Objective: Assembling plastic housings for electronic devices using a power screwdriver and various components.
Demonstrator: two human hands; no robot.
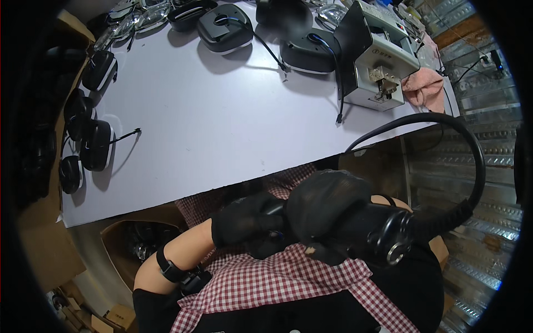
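Nearest the camera, off the near edge of the tabletop, a black corded tool [383,230] is held above the person's lap, its metal-ringed end toward the right. The right hand [328,200], in a black glove, has its fingers curled closed around the tool's body. The left hand [244,219], gloved alike, meets it from the left with fingers bent; dark on dark, I cannot tell how far they are open or whether they hold anything. White and broad, the tabletop [189,122] spans the view beyond a red-checked apron [277,275]. By its right edge, toward the far corner, stands a grey metal machine [363,83]. A thick black cable [480,161] loops from the tool back to the near edge. Rounded black housings line the left edge, one [97,145] with its lead reaching inward, and the far edge, one [225,30] lying near its middle. Beside the machine, at the right edge, sits a crumpled pink cloth [425,89].
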